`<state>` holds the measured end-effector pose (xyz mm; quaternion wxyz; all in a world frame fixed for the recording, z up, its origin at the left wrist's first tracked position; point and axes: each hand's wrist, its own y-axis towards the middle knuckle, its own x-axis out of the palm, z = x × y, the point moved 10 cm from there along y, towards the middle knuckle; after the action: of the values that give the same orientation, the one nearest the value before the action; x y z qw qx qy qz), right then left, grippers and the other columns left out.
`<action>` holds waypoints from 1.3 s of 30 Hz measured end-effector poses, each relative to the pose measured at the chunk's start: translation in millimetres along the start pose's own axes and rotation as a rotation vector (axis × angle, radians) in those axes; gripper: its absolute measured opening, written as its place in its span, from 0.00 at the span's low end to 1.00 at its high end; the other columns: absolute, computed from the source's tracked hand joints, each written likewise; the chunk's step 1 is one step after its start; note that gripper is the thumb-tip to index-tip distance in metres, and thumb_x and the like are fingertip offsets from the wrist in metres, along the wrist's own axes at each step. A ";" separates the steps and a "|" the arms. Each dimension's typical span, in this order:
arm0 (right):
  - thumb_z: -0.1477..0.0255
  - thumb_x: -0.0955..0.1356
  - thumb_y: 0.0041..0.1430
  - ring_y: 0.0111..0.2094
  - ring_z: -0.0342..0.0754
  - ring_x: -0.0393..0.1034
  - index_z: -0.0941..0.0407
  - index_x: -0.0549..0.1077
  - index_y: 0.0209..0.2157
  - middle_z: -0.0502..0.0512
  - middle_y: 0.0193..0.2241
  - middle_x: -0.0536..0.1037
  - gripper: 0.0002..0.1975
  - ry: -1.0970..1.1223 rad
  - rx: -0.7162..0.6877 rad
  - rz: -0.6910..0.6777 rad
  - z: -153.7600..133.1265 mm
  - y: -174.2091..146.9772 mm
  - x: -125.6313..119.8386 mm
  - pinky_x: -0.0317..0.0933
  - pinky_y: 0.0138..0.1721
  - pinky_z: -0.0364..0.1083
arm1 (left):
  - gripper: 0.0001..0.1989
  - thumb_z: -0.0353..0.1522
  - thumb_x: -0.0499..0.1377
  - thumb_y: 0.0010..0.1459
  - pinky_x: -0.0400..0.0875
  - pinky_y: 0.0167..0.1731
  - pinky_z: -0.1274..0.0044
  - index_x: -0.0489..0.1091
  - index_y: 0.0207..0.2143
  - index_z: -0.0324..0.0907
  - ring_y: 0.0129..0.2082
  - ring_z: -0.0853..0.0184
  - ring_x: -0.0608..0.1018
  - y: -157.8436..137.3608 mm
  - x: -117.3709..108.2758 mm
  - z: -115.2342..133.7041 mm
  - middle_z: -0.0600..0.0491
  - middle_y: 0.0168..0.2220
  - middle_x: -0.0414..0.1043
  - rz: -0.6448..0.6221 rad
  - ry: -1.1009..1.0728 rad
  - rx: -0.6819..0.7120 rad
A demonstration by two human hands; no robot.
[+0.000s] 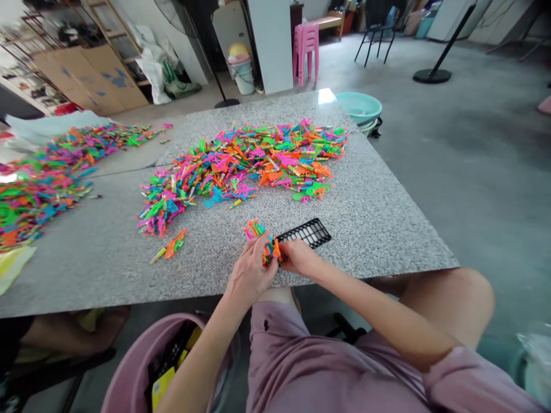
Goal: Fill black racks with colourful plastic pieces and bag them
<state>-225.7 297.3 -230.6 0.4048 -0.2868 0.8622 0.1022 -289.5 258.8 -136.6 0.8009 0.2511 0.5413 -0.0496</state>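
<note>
My left hand [252,268] is wrapped round a bunch of small bright plastic toy guns [255,228] just above the table's front edge. Orange, green, blue and pink parts poke out past its fingers. Against the right side of the bunch, my right hand [298,257] has its fingers bent and closed beside an orange piece [276,249]; what they pinch is hidden. A black plastic grid tray [312,232] lies on the table just beyond my right hand, its near left end partly covered. A few loose toy guns [174,245] lie to the left.
A large curved heap of toy guns [258,152] spreads across the speckled stone table [379,229]. Another heap [38,195] lies far left. Below the edge stands a pink tub [129,367] with black and yellow items. A turquoise basin [359,106] stands past the far right edge.
</note>
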 end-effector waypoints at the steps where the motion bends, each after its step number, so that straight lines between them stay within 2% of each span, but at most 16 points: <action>1: 0.76 0.67 0.51 0.33 0.49 0.73 0.58 0.75 0.35 0.57 0.29 0.79 0.08 0.024 -0.011 0.009 -0.3 -1.3 0.1 0.52 0.29 0.41 | 0.22 0.26 0.57 0.58 0.73 0.52 0.64 0.60 0.55 0.41 0.53 0.57 0.74 -0.3 -0.1 -0.1 0.44 0.48 0.73 0.006 0.002 -0.007; 6: 0.78 0.67 0.50 0.28 0.46 0.70 0.58 0.73 0.34 0.52 0.25 0.76 0.07 0.149 -0.054 0.047 1.1 -7.5 3.1 0.52 0.29 0.40 | 0.17 0.26 0.57 0.57 0.72 0.53 0.63 0.64 0.49 0.42 0.56 0.56 0.72 -1.7 1.8 -0.3 0.45 0.50 0.73 0.005 0.001 -0.024; 10: 0.79 0.67 0.50 0.26 0.43 0.67 0.57 0.72 0.33 0.49 0.24 0.74 0.07 0.241 -0.144 0.059 -4.4 -11.9 2.3 0.51 0.29 0.40 | 0.20 0.26 0.57 0.55 0.73 0.53 0.62 0.63 0.51 0.41 0.57 0.54 0.72 -3.2 1.5 0.5 0.42 0.52 0.72 0.009 -0.007 -0.010; 13: 0.80 0.67 0.50 0.27 0.44 0.67 0.57 0.72 0.33 0.49 0.26 0.75 0.07 0.273 -0.147 0.058 -5.4 -11.9 0.7 0.52 0.29 0.40 | 0.24 0.25 0.57 0.54 0.72 0.54 0.61 0.62 0.55 0.40 0.58 0.54 0.71 -5.0 1.7 2.9 0.41 0.56 0.69 0.004 -0.010 0.013; 19: 0.80 0.67 0.50 0.30 0.47 0.71 0.57 0.71 0.32 0.52 0.27 0.76 0.07 0.215 -0.125 0.009 -7.7 -6.5 2.9 0.54 0.31 0.40 | 0.25 0.24 0.55 0.58 0.72 0.54 0.64 0.58 0.59 0.42 0.57 0.58 0.71 -7.4 0.4 4.4 0.45 0.54 0.71 0.010 -0.076 0.016; 25: 0.81 0.67 0.50 0.33 0.47 0.73 0.57 0.72 0.36 0.53 0.31 0.78 0.10 0.262 -0.138 0.012 -10.0 -12.7 2.7 0.56 0.33 0.40 | 0.17 0.24 0.57 0.54 0.70 0.56 0.59 0.65 0.47 0.41 0.60 0.52 0.68 -6.0 2.1 4.9 0.41 0.58 0.67 -0.025 -0.026 0.023; 28: 0.80 0.66 0.51 0.33 0.49 0.74 0.57 0.72 0.36 0.55 0.30 0.79 0.09 0.212 -0.120 -0.027 -11.3 -10.8 3.1 0.56 0.32 0.40 | 0.16 0.24 0.57 0.53 0.72 0.54 0.59 0.65 0.45 0.41 0.59 0.51 0.70 -5.3 2.1 3.8 0.41 0.57 0.68 -0.012 -0.012 0.006; 33: 0.79 0.67 0.52 0.35 0.51 0.75 0.58 0.74 0.35 0.56 0.30 0.80 0.08 0.141 -0.133 -0.072 -14.9 -2.8 -0.4 0.56 0.32 0.41 | 0.19 0.23 0.56 0.54 0.72 0.54 0.59 0.63 0.49 0.41 0.60 0.52 0.69 -6.4 -0.5 3.5 0.41 0.58 0.67 0.037 -0.042 -0.022; 36: 0.79 0.66 0.52 0.35 0.51 0.75 0.59 0.74 0.35 0.58 0.32 0.80 0.08 0.091 -0.118 -0.062 -16.1 -2.2 4.5 0.57 0.33 0.43 | 0.22 0.23 0.55 0.55 0.71 0.55 0.59 0.62 0.53 0.43 0.60 0.54 0.69 -7.5 -4.4 10.3 0.43 0.57 0.68 0.052 -0.080 0.031; 39: 0.80 0.66 0.52 0.36 0.53 0.75 0.60 0.74 0.34 0.61 0.33 0.80 0.07 0.041 -0.157 -0.070 -22.4 -4.8 15.8 0.59 0.34 0.44 | 0.23 0.27 0.59 0.56 0.69 0.56 0.55 0.63 0.55 0.43 0.60 0.51 0.68 -7.2 -5.5 14.6 0.44 0.57 0.69 0.047 -0.064 0.098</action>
<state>-245.3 277.7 -227.7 0.3667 -0.3499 0.8490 0.1493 -282.0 244.8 -130.1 0.8055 0.3008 0.5064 -0.0650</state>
